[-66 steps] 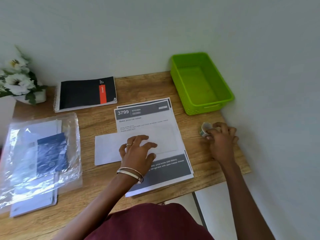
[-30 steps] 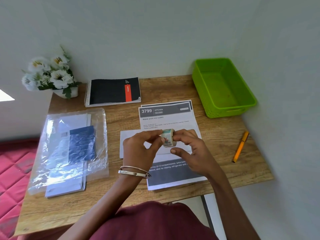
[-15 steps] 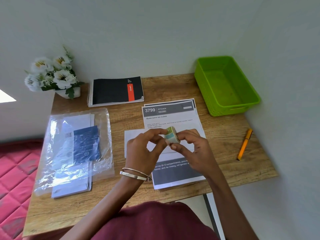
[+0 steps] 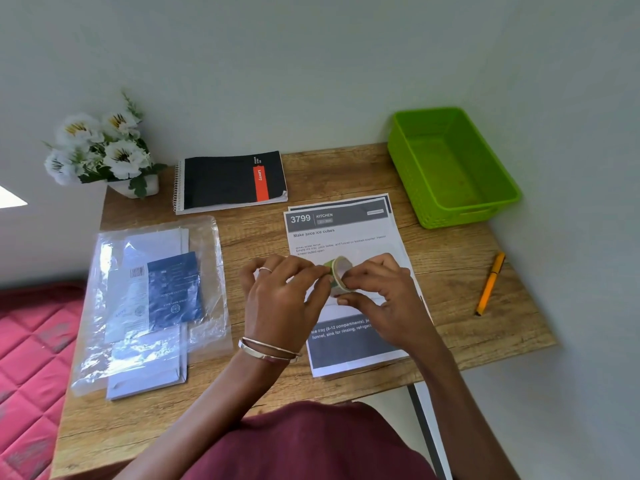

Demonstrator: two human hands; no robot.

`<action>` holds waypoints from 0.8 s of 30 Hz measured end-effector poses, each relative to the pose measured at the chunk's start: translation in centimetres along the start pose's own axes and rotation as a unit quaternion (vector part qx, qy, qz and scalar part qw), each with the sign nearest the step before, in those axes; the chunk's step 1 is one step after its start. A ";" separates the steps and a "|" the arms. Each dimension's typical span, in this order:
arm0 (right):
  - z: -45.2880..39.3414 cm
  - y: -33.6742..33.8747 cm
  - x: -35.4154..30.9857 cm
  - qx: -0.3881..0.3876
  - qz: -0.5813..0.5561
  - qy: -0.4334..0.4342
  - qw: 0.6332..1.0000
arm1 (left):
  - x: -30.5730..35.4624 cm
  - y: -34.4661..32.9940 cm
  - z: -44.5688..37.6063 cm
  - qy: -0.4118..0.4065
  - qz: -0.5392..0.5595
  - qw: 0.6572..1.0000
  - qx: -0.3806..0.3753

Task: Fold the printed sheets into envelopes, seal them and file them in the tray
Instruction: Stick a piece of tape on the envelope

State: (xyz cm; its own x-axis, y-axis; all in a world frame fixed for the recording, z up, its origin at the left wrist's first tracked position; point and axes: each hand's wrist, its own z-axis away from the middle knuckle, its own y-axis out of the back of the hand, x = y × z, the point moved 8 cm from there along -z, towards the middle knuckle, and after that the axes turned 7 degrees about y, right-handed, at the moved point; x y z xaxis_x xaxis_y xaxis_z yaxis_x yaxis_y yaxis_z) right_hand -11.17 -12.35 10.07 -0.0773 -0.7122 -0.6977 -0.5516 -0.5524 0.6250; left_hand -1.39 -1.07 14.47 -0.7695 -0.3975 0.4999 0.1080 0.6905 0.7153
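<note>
Item: roll of tape (image 4: 338,274), pinched between your left hand (image 4: 282,301) and right hand (image 4: 382,299), both closed on it, held just above the printed sheets (image 4: 341,233) on the wooden worktop (image 4: 446,271). Green tray (image 4: 450,168): far right corner. Orange pen (image 4: 490,284): right of the sheets. Envelope pack in plastic (image 4: 152,299): left.

Stack of printed sheets (image 4: 341,230) headed "3799 KITCHEN", flat on the wooden desk, slightly fanned, a white envelope (image 4: 360,301) lying across its middle, empty lime-green tray (image 4: 433,206) stood at the far right corner, just beside the sheets.
</note>
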 end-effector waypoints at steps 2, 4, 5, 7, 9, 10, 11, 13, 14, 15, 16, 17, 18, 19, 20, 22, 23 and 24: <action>0.1 -0.1 -0.1 -0.003 -0.002 -0.005 1.000 | 0.2 0.0 0.0 -0.005 -0.008 1.000 -0.006; 0.1 -0.1 -0.3 -0.006 -0.005 -0.005 1.000 | 0.1 -0.1 -0.1 0.005 -0.006 1.000 -0.019; 0.1 -0.1 -0.5 -0.008 -0.005 -0.004 1.000 | 0.0 -0.3 -0.1 0.013 0.000 1.000 -0.028; 0.1 -0.2 -0.6 -0.011 0.004 -0.007 1.000 | -0.7 -0.7 -0.1 0.042 0.034 0.997 -0.053; 0.2 -0.1 -0.6 -0.015 0.014 -0.011 1.000 | -1.4 -1.2 -0.2 0.082 0.099 0.988 -0.083; 0.2 -0.1 -0.6 -0.018 0.019 -0.010 1.000 | -1.7 -1.4 -0.3 0.103 0.126 0.982 -0.097; 0.3 0.1 -0.6 -0.023 0.025 -0.006 0.999 | -2.0 -1.4 -0.4 0.124 0.145 0.976 -0.107; 0.3 0.4 -0.5 -0.033 0.033 0.001 0.999 | -2.8 -1.6 -0.5 0.180 0.174 0.961 -0.120; 0.3 0.7 -0.4 -0.037 0.032 -0.001 0.999 | -3.5 -1.8 -0.4 0.217 0.190 0.949 -0.126; 0.3 1.1 -0.2 -0.038 0.026 -0.003 0.999 | -4.3 -2.1 -0.3 0.260 0.212 0.933 -0.134; 0.4 1.5 0.1 -0.039 0.020 -0.007 0.999 | -4.9 -2.3 -0.1 0.300 0.239 0.912 -0.142; 0.5 1.9 0.5 -0.039 0.012 -0.014 0.999 | -5.5 -2.5 0.1 0.333 0.267 0.892 -0.147; 0.6 2.3 0.9 -0.036 0.005 -0.025 0.999 | -5.8 -2.6 0.2 0.358 0.292 0.874 -0.149; 0.8 2.8 1.6 -0.031 0.002 -0.041 0.999 | -6.1 -2.7 0.4 0.378 0.315 0.857 -0.150; 1.0 3.3 2.3 -0.022 0.006 -0.061 0.998 | -6.2 -2.8 0.6 0.397 0.335 0.841 -0.152; 1.5 4.5 4.1 0.004 0.044 -0.108 0.993 | -6.3 -3.3 1.3 0.431 0.373 0.806 -0.161; 1.9 5.1 5.1 0.016 0.077 -0.134 0.988 | -6.3 -3.6 1.6 0.447 0.391 0.787 -0.168; 2.4 5.7 6.2 0.026 0.117 -0.161 0.980 | -6.3 -3.9 1.9 0.462 0.408 0.768 -0.174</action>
State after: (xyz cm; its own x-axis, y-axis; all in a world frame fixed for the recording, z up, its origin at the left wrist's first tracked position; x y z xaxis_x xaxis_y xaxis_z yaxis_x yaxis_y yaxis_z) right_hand -16.76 -18.93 8.48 -0.4605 -0.6385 -0.6166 -0.5283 -0.3611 0.7684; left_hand 1.81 -0.09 7.59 0.4023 -0.2876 0.8691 0.6020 0.7984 -0.0145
